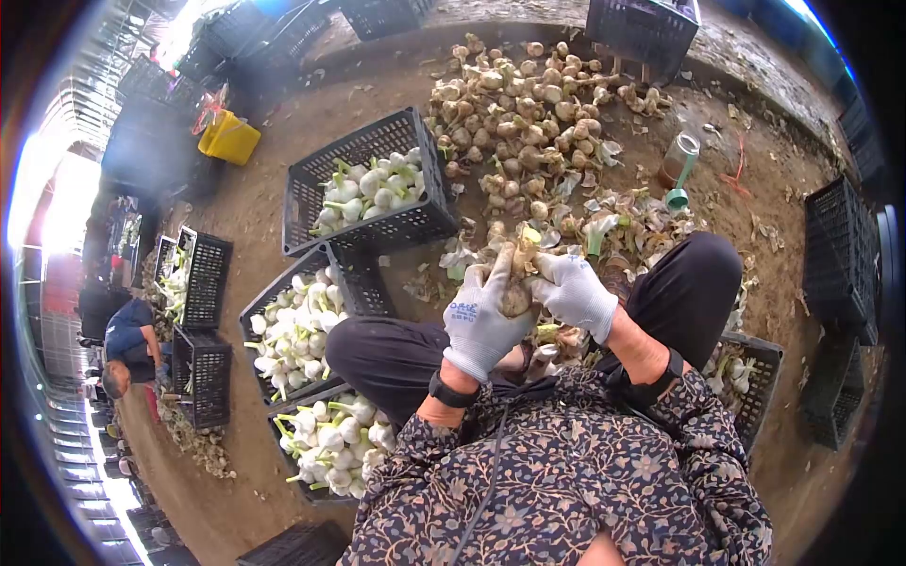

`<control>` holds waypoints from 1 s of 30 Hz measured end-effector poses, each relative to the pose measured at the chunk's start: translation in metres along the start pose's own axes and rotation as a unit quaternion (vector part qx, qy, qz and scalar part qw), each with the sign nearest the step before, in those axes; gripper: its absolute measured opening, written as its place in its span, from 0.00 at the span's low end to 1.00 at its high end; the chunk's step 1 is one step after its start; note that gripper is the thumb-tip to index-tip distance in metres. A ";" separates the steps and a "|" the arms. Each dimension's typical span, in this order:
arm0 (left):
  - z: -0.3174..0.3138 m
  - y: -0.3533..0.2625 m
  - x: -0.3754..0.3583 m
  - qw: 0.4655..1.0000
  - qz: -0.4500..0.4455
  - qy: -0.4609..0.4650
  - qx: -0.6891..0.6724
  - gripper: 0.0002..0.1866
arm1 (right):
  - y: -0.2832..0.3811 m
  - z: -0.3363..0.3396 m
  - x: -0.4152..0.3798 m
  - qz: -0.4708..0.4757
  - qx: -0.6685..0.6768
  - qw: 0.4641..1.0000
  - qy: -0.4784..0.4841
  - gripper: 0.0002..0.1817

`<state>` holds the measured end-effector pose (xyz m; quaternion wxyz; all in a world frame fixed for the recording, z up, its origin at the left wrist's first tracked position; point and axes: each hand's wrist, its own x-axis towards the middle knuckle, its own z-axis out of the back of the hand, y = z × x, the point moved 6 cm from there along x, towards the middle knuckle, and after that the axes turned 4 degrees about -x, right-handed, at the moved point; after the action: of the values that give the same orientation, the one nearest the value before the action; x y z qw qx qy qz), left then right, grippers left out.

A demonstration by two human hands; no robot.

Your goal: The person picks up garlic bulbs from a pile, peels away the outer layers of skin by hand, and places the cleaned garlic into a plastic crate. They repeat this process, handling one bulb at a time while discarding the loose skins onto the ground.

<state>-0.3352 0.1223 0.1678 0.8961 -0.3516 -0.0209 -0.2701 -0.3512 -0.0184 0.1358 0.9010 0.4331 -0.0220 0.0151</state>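
A brownish, unpeeled garlic bulb [516, 299] is between my two gloved hands, its cut stem end pointing away from me. My left hand [484, 323], in a white knit glove, wraps around the bulb's left side with fingers closed. From the other side, my right hand [574, 291], gloved too, pinches at the bulb near its neck; the fingertips are partly hidden. Beyond the hands lies a large pile of unpeeled garlic [528, 113]. Loose garlic skins [632, 222] are scattered around my feet and knees.
Black crates of white cleaned garlic stand at my left: a far crate [359, 236], a middle pile [297, 330] and a near pile [335, 448]. Another crate [760, 377] sits by my right hip. A jar [678, 160] is ahead right. Far left, a person [132, 340] bends near crates.
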 end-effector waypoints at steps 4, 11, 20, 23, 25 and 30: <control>0.004 0.007 -0.001 0.996 0.033 0.080 -0.031 0.44 | 0.003 0.017 0.001 -0.023 -0.188 0.968 0.168 0.19; 0.032 0.008 0.003 0.997 0.025 0.073 -0.017 0.50 | -0.005 0.021 -0.002 -0.082 0.233 0.962 0.116 0.27; -0.002 0.016 -0.004 0.891 0.128 0.045 -0.432 0.55 | -0.001 0.010 -0.002 -0.023 0.320 0.945 0.056 0.10; -0.035 0.015 -0.002 0.372 0.306 0.215 -0.849 0.41 | 0.015 0.008 -0.014 -0.099 0.403 0.906 0.079 0.08; -0.058 0.067 0.001 0.752 0.122 0.121 -0.636 0.40 | -0.008 -0.012 -0.010 -0.048 0.429 0.902 0.005 0.10; -0.046 0.025 -0.002 0.653 0.273 0.078 -0.702 0.28 | -0.031 -0.014 -0.011 -0.062 0.300 0.946 -0.110 0.09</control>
<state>-0.3316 0.1091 0.1171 0.4136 -0.8434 0.3419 0.0262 -0.3608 -0.0271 0.1018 0.7204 0.6830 -0.0882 -0.0822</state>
